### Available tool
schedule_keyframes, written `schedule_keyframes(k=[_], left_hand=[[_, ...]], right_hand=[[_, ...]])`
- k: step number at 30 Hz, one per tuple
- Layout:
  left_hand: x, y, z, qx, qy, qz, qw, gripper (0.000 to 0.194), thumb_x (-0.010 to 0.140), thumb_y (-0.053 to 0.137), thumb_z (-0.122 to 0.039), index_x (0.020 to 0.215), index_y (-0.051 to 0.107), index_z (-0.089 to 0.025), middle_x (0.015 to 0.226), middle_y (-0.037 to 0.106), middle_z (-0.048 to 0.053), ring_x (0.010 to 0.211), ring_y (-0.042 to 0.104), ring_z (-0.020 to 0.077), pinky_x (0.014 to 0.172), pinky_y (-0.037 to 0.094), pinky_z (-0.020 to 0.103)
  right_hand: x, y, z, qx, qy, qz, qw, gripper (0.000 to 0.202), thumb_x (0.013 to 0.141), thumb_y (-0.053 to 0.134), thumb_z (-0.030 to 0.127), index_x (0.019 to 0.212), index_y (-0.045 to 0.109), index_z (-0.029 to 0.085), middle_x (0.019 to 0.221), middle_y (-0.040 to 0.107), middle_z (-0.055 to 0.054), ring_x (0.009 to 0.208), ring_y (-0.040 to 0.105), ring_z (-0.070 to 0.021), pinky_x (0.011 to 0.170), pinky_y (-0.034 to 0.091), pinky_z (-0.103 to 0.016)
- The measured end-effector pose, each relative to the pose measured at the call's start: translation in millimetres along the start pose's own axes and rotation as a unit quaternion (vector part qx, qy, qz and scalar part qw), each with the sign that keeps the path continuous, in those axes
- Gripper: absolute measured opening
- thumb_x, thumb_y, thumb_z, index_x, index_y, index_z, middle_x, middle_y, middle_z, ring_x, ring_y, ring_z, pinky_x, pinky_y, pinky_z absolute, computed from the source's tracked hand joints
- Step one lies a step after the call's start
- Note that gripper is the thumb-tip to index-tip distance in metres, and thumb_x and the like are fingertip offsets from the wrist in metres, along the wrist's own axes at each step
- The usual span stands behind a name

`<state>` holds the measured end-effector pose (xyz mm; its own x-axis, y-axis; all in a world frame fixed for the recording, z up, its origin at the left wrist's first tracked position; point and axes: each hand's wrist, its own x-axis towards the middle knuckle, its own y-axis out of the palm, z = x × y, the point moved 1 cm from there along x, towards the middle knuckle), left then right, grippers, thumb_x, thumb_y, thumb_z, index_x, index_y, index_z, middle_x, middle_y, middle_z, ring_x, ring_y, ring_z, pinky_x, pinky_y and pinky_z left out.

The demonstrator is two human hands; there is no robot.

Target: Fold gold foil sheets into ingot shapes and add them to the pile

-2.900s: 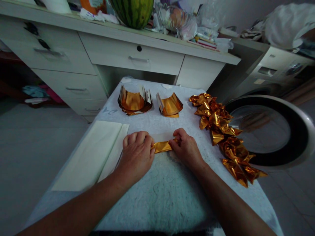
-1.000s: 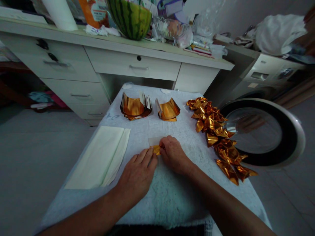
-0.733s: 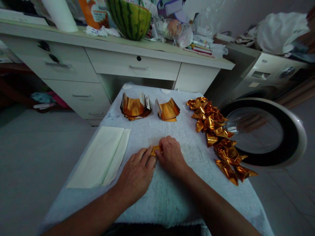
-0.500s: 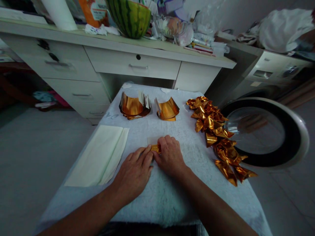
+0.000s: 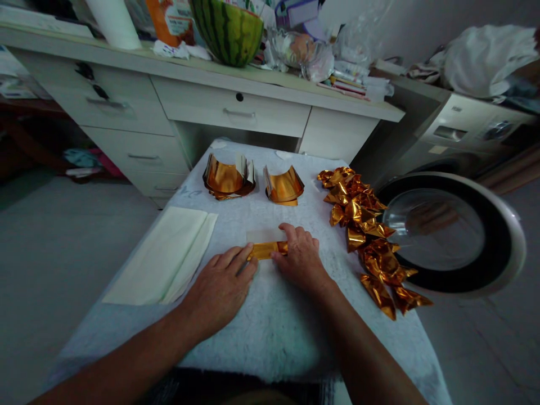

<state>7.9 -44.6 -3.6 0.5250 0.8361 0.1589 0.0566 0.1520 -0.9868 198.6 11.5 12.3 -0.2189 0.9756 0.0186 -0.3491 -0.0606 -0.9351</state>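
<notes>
A folded strip of gold foil paper (image 5: 265, 250) lies crosswise in front of me, partly over a pale translucent sheet (image 5: 262, 236). My left hand (image 5: 228, 287) pins its left end between thumb and fingertips. On the right end, my right hand (image 5: 301, 253) has thumb and fingers closed around the foil, its index finger bent upward. Beyond them stand two curled stacks of gold foil sheets, a left stack (image 5: 225, 179) and a right stack (image 5: 286, 185). Several shiny folded gold foil pieces (image 5: 358, 214) form a row on the right.
White paper sheets (image 5: 160, 256) lie at the left of the cloth-covered table (image 5: 270, 337). Behind it is a drawer desk (image 5: 202, 107) bearing a cut watermelon (image 5: 228, 34) and clutter. An open washing machine door (image 5: 447, 230) stands close to the table's right side.
My hands have moved apart, and a longer stretch of the gold foil strip shows between them. My right index finger has lifted. The view has shifted slightly.
</notes>
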Motion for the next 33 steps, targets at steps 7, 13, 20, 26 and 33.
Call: schedule_keyframes(k=[7, 13, 20, 26, 33], left_hand=[[1, -0.4, -1, 0.004, 0.005, 0.003, 1.0, 0.033, 0.091, 0.049, -0.015, 0.12, 0.064, -0.017, 0.142, 0.054, 0.018, 0.123, 0.055, 0.0325, 0.092, 0.049, 0.046], [0, 4.8, 0, -0.004, 0.005, -0.016, 1.0, 0.035, 0.088, 0.051, -0.013, 0.12, 0.065, -0.016, 0.141, 0.055, 0.019, 0.12, 0.057, 0.0332, 0.091, 0.051, 0.047], [-2, 6.1, 1, -0.025, 0.006, -0.032, 0.999, 0.034, 0.087, 0.054, -0.014, 0.118, 0.067, -0.017, 0.14, 0.057, 0.016, 0.116, 0.058, 0.0337, 0.087, 0.054, 0.048], [-4, 8.1, 4, -0.073, -0.004, -0.05, 0.996, 0.034, 0.088, 0.056, -0.02, 0.12, 0.064, -0.015, 0.141, 0.056, 0.015, 0.118, 0.054, 0.0342, 0.091, 0.052, 0.051], [-7, 10.1, 11, -0.144, -0.014, -0.069, 0.987, 0.036, 0.089, 0.055, -0.021, 0.124, 0.059, -0.015, 0.139, 0.056, 0.016, 0.121, 0.053, 0.0324, 0.097, 0.049, 0.05]], right_hand=[[3, -9, -19, -0.017, 0.042, 0.026, 0.999, 0.067, 0.084, 0.064, 0.037, 0.145, 0.038, 0.024, 0.117, 0.056, -0.014, 0.11, 0.052, -0.0339, 0.089, 0.036, -0.045], [2, -17, -31, -0.036, 0.069, 0.05, 0.996, 0.071, 0.086, 0.063, 0.036, 0.149, 0.033, 0.027, 0.118, 0.055, -0.014, 0.109, 0.053, -0.0318, 0.087, 0.037, -0.042], [-3, -13, -48, 0.068, 0.04, -0.014, 0.997, 0.058, 0.08, 0.065, 0.025, 0.134, 0.045, 0.016, 0.103, 0.058, -0.01, 0.095, 0.055, -0.027, 0.083, 0.041, -0.041], [-14, -8, -20, 0.151, -0.131, -0.118, 0.973, 0.01, 0.085, 0.055, 0.017, 0.094, 0.059, 0.02, 0.093, 0.058, -0.006, 0.092, 0.051, -0.0226, 0.084, 0.04, -0.038], [-20, 4, -5, 0.092, -0.162, -0.046, 0.981, 0.031, 0.08, 0.064, 0.014, 0.111, 0.061, 0.019, 0.114, 0.061, -0.009, 0.104, 0.049, -0.0263, 0.09, 0.038, -0.043]])
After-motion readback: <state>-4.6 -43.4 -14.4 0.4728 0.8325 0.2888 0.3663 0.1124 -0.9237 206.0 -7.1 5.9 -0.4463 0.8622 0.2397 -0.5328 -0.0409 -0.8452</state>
